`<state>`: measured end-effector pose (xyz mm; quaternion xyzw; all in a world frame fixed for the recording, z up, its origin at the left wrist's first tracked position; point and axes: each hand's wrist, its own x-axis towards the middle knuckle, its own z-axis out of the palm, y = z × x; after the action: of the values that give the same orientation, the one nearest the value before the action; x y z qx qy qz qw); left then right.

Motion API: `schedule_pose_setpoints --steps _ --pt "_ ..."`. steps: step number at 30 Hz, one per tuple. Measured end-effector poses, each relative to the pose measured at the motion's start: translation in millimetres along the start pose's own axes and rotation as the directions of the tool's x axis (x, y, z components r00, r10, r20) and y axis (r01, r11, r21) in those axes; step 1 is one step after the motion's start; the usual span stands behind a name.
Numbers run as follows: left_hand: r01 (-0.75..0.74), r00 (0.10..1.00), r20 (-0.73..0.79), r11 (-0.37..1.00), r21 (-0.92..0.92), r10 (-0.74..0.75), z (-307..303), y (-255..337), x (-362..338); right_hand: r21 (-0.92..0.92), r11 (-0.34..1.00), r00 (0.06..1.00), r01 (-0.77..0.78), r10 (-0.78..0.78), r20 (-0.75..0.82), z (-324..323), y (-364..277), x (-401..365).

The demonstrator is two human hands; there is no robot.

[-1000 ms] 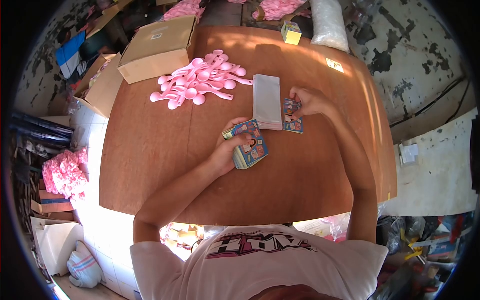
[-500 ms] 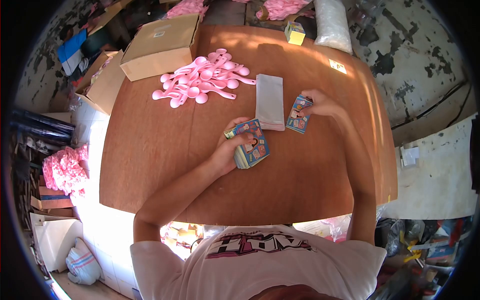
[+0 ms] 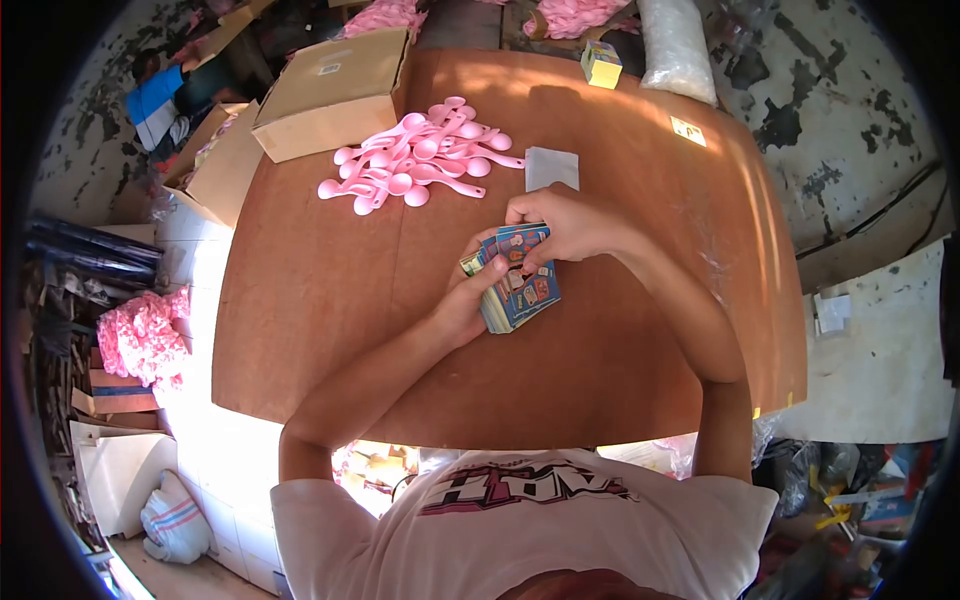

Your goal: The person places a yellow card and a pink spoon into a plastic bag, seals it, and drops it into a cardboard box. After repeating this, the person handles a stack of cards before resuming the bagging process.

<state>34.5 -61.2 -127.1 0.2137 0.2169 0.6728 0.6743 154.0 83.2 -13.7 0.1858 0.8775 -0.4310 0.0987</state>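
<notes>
My left hand [image 3: 468, 300] is wrapped round a thick stack of blue picture cards [image 3: 530, 296], its thumb on the top face. Over the upper part of that stack, my right hand [image 3: 562, 228] pinches cards at the stack's top edge; whether they are apart from the rest I cannot tell. Just beyond my right hand lies a pile of clear plastic sleeves [image 3: 552, 170], its lower part hidden by the hand. To the left of the sleeves, pink spoons [image 3: 425, 150] lie in a loose heap.
A closed cardboard box [image 3: 330, 95] stands at the table's back left. At the back right are a small yellow-sided card block [image 3: 601, 66], a white plastic roll [image 3: 676, 50] and a single card [image 3: 688, 130]. A person in blue [image 3: 155, 108] is at the far left.
My right hand has moved left with its cards, from beside the sleeves onto the stack in my left hand. It now covers the lower part of the sleeves. The view has shifted slightly.
</notes>
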Motion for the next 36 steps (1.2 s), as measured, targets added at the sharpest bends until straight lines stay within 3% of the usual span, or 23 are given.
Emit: schedule_pose_setpoints --steps 2,3,5,6,8,9,10,12,13,14,16,17,18,20,22,24,26,27,28,30,31,33,36 --pt "-0.007 0.999 -0.035 0.999 0.039 0.008 -3 -2 1 0.004 0.953 0.945 0.304 -0.302 -0.125 12 18 9" --pt "-0.007 0.999 -0.034 0.999 0.039 0.008 -5 -2 1 0.003 0.953 0.945 0.304 -0.301 -0.125 16 13 8" --pt "0.079 0.990 -0.123 0.990 0.118 -0.064 -10 -2 2 -0.127 0.988 0.956 0.090 -0.122 -0.268 26 -1 1" --pt "0.080 0.991 -0.120 0.990 0.118 -0.066 -10 -1 2 -0.127 0.988 0.955 0.088 -0.120 -0.270 34 4 -2" --pt "0.049 0.992 -0.122 0.995 0.088 -0.038 -6 4 -1 -0.164 0.967 0.767 0.193 -0.253 -0.589 54 23 -5" --pt "0.049 0.992 -0.122 0.995 0.089 -0.038 0 6 -3 0.001 0.990 0.831 0.139 -0.117 -0.544 59 27 -10" --pt "-0.001 0.996 -0.086 0.998 0.067 0.007 8 9 -7 0.000 0.990 0.830 0.141 -0.118 -0.545 67 33 -13" --pt "-0.046 0.998 -0.048 0.998 0.047 0.048 15 6 -9 0.445 0.858 0.896 0.256 -0.038 -0.443 82 41 -20" --pt "-0.086 0.996 -0.001 0.993 0.079 0.087 18 2 -10 0.522 0.831 0.948 0.194 -0.022 -0.317 84 42 -27" --pt "-0.127 0.991 0.046 0.986 0.108 0.123 21 -3 -11 0.525 0.829 0.947 0.193 -0.016 -0.322 87 41 -34" --pt "-0.123 0.992 0.047 0.983 0.133 0.118 27 -13 -15 0.833 0.530 0.976 0.162 0.040 -0.216 93 34 -48" --pt "-0.164 0.986 0.044 0.971 0.175 0.158 30 -17 -15 0.900 0.400 0.968 0.174 0.096 -0.230 102 28 -52" --pt "-0.203 0.979 0.042 0.955 0.217 0.199 32 -20 -15 0.901 0.396 0.967 0.176 0.100 -0.233 102 28 -55" --pt "-0.248 0.969 0.090 0.925 0.286 0.232 31 -25 -15 0.831 0.550 0.986 0.089 0.066 -0.150 102 30 -61" --pt "-0.299 0.954 0.142 0.888 0.350 0.266 32 -22 -14 0.797 0.598 0.987 0.089 0.051 -0.149 89 26 -72" --pt "-0.182 0.975 0.204 0.855 0.485 0.091 32 -12 -13 0.758 0.647 0.990 0.084 0.034 -0.139 81 31 -78" --pt "-0.230 0.961 0.252 0.838 0.494 0.114 23 -16 -8 0.308 0.911 0.910 0.275 -0.143 -0.389 77 40 -82" --pt "-0.278 0.944 0.302 0.821 0.499 0.136 20 -17 -5 0.061 0.974 0.885 0.218 -0.171 -0.433 72 37 -88" --pt "-0.278 0.944 0.302 0.820 0.500 0.135 16 -17 -2 0.061 0.974 0.885 0.218 -0.171 -0.433 69 32 -90" --pt "-0.334 0.935 0.309 0.716 0.613 0.173 11 -19 2 -0.344 0.935 0.825 0.090 -0.263 -0.500 67 27 -95" --pt "-0.332 0.936 0.309 0.718 0.612 0.169 10 -21 2 -0.342 0.936 0.825 0.087 -0.260 -0.502 68 28 -95" --pt "-0.371 0.928 0.335 0.474 0.798 0.163 9 -22 2 -0.613 0.788 0.883 -0.055 -0.248 -0.398 70 29 -94" --pt "-0.295 0.953 0.295 0.455 0.840 0.073 14 -22 -1 -0.682 0.725 0.850 -0.092 -0.299 -0.433 87 37 -87"
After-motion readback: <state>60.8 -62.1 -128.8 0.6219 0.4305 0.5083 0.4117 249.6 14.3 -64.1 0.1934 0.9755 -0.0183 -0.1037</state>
